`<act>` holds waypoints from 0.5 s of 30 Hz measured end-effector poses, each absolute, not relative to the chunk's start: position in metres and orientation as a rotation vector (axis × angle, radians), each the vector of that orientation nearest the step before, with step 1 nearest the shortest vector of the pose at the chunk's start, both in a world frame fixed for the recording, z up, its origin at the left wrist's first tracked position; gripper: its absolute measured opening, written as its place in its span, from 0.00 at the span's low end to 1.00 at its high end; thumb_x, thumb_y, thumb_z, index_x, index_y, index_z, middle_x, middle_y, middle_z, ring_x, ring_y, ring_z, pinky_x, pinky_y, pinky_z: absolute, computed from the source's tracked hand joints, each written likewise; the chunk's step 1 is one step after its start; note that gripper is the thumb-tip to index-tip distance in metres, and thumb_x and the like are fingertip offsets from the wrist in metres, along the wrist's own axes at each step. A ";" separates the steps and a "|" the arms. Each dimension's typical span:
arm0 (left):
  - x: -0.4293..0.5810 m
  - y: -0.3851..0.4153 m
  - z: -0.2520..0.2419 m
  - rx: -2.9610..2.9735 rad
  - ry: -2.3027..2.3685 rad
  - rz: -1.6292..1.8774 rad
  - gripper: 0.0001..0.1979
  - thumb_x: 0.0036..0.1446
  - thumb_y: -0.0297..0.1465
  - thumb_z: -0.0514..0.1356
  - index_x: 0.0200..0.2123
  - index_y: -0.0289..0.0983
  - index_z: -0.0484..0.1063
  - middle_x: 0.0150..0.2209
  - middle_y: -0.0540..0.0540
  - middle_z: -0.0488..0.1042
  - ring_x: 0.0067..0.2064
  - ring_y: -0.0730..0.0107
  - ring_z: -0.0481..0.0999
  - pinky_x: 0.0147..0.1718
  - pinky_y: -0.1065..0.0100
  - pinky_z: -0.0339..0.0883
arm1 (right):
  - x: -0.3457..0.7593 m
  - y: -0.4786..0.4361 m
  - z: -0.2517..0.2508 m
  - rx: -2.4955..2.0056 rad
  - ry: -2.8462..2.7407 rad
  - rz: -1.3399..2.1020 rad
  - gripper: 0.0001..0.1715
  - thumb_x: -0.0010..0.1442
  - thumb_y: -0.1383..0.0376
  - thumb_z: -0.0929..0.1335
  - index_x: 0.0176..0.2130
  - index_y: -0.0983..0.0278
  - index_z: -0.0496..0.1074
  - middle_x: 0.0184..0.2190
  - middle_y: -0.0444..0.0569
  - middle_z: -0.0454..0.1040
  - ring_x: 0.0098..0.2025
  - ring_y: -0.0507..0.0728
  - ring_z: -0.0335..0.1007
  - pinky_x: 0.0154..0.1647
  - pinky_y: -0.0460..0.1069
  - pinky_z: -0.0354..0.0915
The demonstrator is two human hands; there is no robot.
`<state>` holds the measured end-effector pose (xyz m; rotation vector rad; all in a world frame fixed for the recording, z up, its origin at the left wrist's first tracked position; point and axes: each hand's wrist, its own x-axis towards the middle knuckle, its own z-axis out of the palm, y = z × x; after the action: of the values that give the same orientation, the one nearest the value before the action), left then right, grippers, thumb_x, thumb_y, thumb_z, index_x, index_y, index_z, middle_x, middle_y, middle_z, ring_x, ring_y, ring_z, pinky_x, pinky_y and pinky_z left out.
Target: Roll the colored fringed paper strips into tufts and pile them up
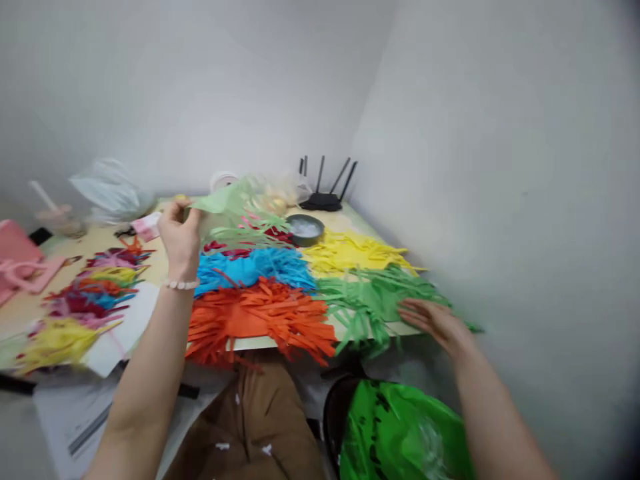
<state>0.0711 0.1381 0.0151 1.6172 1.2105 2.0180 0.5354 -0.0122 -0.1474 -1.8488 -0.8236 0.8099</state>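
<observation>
Between the closed fingertips of my left hand (181,230) hangs a pale green fringed sheet (225,203), thin and see-through, raised over the table. My right hand (434,320) rests with fingers stretched out at the near edge of a stack of green fringed paper (387,297). Orange fringed paper (250,320) lies at the table's front edge, with blue fringed paper (247,267) behind it. Yellow fringed paper (345,252) is spread beyond the green stack. Dark red strips show partly under the raised sheet.
A multicoloured fringed strip (95,293) lies at the left, over white paper (133,327). Behind stand a round dish (305,229), a black router (321,200), a plastic bag (113,190) and a cup with a straw (63,219). A green bag (400,427) lines a bin below.
</observation>
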 end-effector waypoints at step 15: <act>0.014 -0.027 -0.032 2.516 1.449 1.005 0.07 0.59 0.24 0.55 0.38 0.40 0.71 0.39 0.46 0.80 0.42 0.63 0.77 0.43 0.63 0.69 | 0.204 -0.018 -0.026 -0.945 -2.315 -0.080 0.24 0.59 0.72 0.67 0.54 0.60 0.70 0.52 0.55 0.76 0.57 0.68 0.69 0.59 0.66 0.65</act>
<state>0.0142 -0.0272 -0.0321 2.5161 1.4488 1.0048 0.2042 -0.0181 -0.0257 -0.9445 -2.3153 -0.0804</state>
